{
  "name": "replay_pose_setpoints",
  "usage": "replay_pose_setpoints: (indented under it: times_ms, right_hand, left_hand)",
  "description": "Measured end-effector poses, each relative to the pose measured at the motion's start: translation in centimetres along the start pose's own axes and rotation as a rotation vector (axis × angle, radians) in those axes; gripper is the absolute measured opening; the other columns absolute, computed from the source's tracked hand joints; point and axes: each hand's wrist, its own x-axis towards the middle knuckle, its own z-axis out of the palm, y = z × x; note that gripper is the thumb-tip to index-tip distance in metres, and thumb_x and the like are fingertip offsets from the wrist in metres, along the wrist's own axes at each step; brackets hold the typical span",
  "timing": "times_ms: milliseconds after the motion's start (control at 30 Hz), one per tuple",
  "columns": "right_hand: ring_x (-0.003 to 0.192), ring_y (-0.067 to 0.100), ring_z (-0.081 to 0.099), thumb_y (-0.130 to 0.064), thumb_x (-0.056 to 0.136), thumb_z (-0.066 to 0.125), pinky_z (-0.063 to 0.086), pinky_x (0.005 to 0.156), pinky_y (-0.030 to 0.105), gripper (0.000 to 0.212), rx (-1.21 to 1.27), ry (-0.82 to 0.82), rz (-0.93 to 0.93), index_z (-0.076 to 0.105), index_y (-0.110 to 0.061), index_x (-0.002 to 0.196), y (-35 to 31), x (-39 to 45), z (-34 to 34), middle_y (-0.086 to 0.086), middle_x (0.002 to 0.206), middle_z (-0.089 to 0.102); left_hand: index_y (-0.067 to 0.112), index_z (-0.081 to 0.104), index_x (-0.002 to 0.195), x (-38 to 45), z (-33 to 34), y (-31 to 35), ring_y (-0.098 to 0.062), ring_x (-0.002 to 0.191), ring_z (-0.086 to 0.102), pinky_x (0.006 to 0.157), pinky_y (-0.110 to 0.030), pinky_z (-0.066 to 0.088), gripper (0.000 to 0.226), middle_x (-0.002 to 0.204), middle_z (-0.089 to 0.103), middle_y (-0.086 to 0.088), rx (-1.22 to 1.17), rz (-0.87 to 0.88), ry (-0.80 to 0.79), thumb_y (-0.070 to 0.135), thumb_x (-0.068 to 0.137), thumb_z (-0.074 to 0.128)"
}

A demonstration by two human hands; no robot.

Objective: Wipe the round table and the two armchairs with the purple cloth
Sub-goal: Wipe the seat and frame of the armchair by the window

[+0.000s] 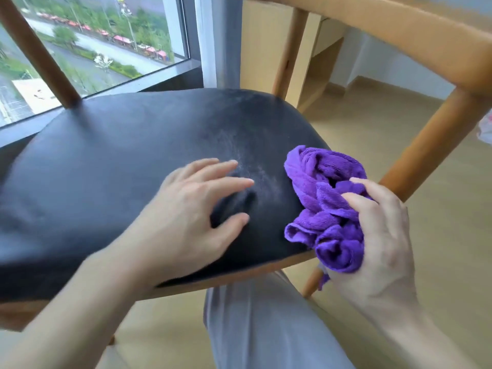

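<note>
— Where was the cloth (326, 206)?
— Bunched in the right hand (378, 235), fingers curled round it, at the seat's (119, 161) right front edge.
— The left hand (191, 217)?
— Just beside it, spread flat on the seat, holding nothing.

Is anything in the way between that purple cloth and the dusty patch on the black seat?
Nothing solid lies between. The cloth, bunched in the right hand, sits at the seat's right edge beside the patch. Only the left hand, fingers spread on the seat, lies just past it.
</note>
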Motion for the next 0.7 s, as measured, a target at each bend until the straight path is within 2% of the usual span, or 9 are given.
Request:
replay_pose_setpoints:
  times_ms: [100, 167, 267, 367, 467, 600, 700]
  right_hand:
    - [0.123, 0.034, 0.051, -0.026, 0.071, 0.074, 0.044, 0.103, 0.052, 0.058, 0.041, 0.062, 0.125, 0.059, -0.006, 0.124, -1.4, -0.1, 1.0, 0.010, 0.137, 0.050]
    - [0.123, 0.031, 0.053, -0.032, 0.072, 0.074, 0.046, 0.101, 0.051, 0.059, 0.082, 0.090, 0.180, 0.060, -0.008, 0.123, -2.4, 0.3, 1.5, 0.007, 0.134, 0.051]
    - [0.121, 0.028, 0.055, -0.037, 0.072, 0.073, 0.047, 0.101, 0.049, 0.058, 0.099, 0.046, 0.155, 0.063, -0.010, 0.121, -3.5, 2.0, 2.0, 0.007, 0.129, 0.055]
    - [0.114, 0.027, 0.059, -0.049, 0.071, 0.066, 0.048, 0.096, 0.050, 0.055, 0.111, -0.024, 0.185, 0.065, -0.013, 0.113, -4.7, 4.6, 2.6, 0.002, 0.118, 0.060]
    - [0.105, 0.026, 0.059, -0.055, 0.071, 0.059, 0.047, 0.092, 0.049, 0.048, 0.107, -0.085, 0.214, 0.064, -0.019, 0.103, -6.5, 6.5, 3.3, -0.003, 0.107, 0.060]
    - [0.104, 0.028, 0.056, -0.056, 0.073, 0.061, 0.047, 0.092, 0.049, 0.051, 0.127, -0.152, 0.089, 0.063, -0.019, 0.109, -9.9, 6.5, 4.6, -0.002, 0.114, 0.058]
    - [0.110, 0.027, 0.057, -0.049, 0.063, 0.070, 0.046, 0.091, 0.049, 0.051, 0.173, -0.241, -0.079, 0.065, -0.024, 0.107, -13.1, 5.3, 5.9, -0.004, 0.117, 0.060]
  left_hand:
    - [0.046, 0.044, 0.143, 0.2, 1.7, 1.6, -0.008, 0.148, 0.018, 0.121, -0.036, 0.014, 0.059, 0.158, 0.031, 0.018, 0.039, 0.050, -0.073, 0.057, 0.085, 0.044]
    - [0.046, 0.041, 0.144, 0.4, 2.1, 1.5, -0.009, 0.148, 0.017, 0.121, -0.036, 0.013, 0.062, 0.158, 0.029, 0.018, 0.064, 0.065, -0.076, 0.059, 0.083, 0.043]
    - [0.042, 0.043, 0.144, 0.9, 1.4, 0.4, -0.002, 0.144, 0.025, 0.118, -0.023, 0.018, 0.070, 0.154, 0.036, 0.020, 0.030, 0.088, -0.057, 0.063, 0.078, 0.053]
    - [0.041, 0.040, 0.146, 1.1, 0.1, -1.0, 0.006, 0.141, 0.023, 0.109, -0.006, 0.015, 0.084, 0.154, 0.033, 0.022, -0.041, 0.052, -0.052, 0.064, 0.071, 0.071]
    - [0.043, 0.039, 0.146, 0.7, -1.9, -2.9, 0.005, 0.141, 0.023, 0.108, -0.010, 0.017, 0.086, 0.152, 0.034, 0.023, -0.030, -0.027, -0.024, 0.058, 0.071, 0.077]
    - [0.044, 0.039, 0.146, -1.1, -5.3, -6.5, 0.001, 0.135, 0.034, 0.105, -0.011, 0.020, 0.068, 0.148, 0.041, 0.022, 0.027, -0.227, 0.070, 0.033, 0.086, 0.069]
    - [0.044, 0.033, 0.149, -2.3, -6.7, -7.8, -0.003, 0.141, 0.028, 0.111, -0.018, 0.018, 0.063, 0.154, 0.036, 0.019, 0.056, -0.358, 0.091, 0.039, 0.093, 0.061]
